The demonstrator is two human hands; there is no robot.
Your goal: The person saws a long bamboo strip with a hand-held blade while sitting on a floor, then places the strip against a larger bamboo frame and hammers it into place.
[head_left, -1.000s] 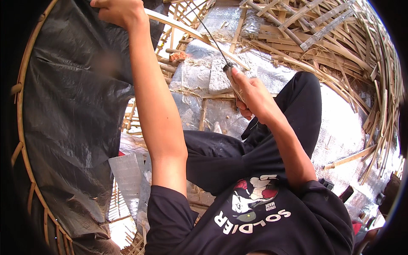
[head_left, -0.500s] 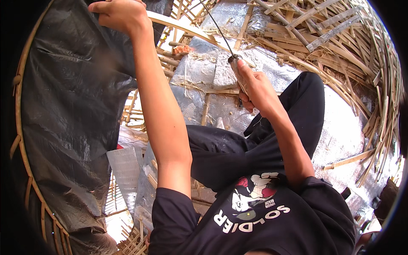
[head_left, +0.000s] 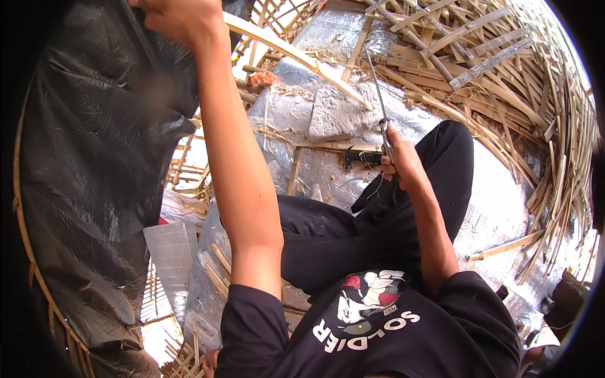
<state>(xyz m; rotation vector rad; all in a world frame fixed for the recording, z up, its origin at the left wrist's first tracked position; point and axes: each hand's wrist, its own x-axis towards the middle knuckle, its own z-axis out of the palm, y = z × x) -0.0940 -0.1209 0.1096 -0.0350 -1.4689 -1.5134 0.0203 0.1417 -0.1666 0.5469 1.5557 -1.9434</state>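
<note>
At the upper left, my left hand (head_left: 186, 22) is closed round one end of a pale bamboo strip (head_left: 290, 50), its fingertips partly cut off by the frame edge. The strip slants down to the right, its free end above a grey stone block (head_left: 331, 120). My right hand (head_left: 404, 162), in front of my bent knee, grips a knife (head_left: 377, 82) by its handle. The thin dark blade points up and away, to the right of the strip's end and apart from it. Just left of this hand lies a black object (head_left: 360, 157), partly hidden.
A large pile of split bamboo (head_left: 504, 82) curves round the right side. Black plastic sheeting (head_left: 101, 157) hangs at the left. A brick piece (head_left: 260, 79) lies beyond the stone block, and a grey flat board (head_left: 170, 258) leans near my left elbow.
My right hand has moved right and toward me with the knife, whose blade now stands more upright. The bamboo strip's free end has shifted right and nearer. The black object has come into view.
</note>
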